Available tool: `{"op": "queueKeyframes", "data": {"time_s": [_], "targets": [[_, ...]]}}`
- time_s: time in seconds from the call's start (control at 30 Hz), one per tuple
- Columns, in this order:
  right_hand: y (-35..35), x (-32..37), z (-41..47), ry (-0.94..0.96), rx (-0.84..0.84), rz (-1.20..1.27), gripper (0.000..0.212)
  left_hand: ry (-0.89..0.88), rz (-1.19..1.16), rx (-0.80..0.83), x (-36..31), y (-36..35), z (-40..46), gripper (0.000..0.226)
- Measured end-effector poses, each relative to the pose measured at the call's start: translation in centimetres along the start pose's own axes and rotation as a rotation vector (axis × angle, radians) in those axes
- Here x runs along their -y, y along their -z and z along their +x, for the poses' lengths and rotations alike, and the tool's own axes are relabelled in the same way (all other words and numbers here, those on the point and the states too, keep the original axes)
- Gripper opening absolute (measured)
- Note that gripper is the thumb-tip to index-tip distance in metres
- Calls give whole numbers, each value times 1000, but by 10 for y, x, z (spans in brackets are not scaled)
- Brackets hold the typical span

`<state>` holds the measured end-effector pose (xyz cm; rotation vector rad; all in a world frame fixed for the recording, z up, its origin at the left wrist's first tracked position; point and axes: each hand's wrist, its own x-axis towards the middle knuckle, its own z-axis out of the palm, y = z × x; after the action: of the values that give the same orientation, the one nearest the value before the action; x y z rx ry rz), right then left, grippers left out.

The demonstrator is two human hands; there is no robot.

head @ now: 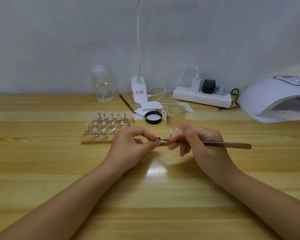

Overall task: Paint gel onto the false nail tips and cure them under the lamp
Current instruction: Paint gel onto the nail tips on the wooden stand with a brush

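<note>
My left hand [133, 142] pinches a small false nail tip on its metal stand [158, 138] just above the table's middle. My right hand [197, 144] grips a brown-handled gel brush [229, 144], whose bristle end touches that tip. Behind my left hand, wooden strips [109, 126] carry several more white nail tips on metal stands. One further tip on a stand [171, 132] shows between my hands. An open clear gel jar [176, 116] stands behind my right hand, its black lid [153, 117] beside it. The white curing lamp [275, 99] sits at the far right.
A clear pump bottle [102, 84] and a white clip lamp [139, 89] stand at the back by the wall. A white power strip [202, 97] with plugs and cables lies right of them. White wipes [148, 108] and a dark stick [126, 103] lie near the lid.
</note>
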<state>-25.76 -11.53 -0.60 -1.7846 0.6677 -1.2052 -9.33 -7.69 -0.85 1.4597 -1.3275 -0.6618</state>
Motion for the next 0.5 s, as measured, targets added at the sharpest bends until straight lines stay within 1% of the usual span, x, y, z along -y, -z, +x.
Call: {"op": "queueKeyframes", "data": {"time_s": [0.07,0.17,0.3,0.43,0.5], "targets": [[0,1,-2,10,27,13,42,-5,12,0,0,0,0,14],[1,-1,0,4,-41,0,41,-6,14,-2,-1,0,0,11],[0,-2,-1,25,33,10,40,-18,15,-4,-1,0,-1,10],[1,-1,-1,33,-32,7,37,-35,16,15,-5,0,-3,7],[0,0,-1,20,-7,-4,37,-30,14,12,-5,1,-3,10]]}}
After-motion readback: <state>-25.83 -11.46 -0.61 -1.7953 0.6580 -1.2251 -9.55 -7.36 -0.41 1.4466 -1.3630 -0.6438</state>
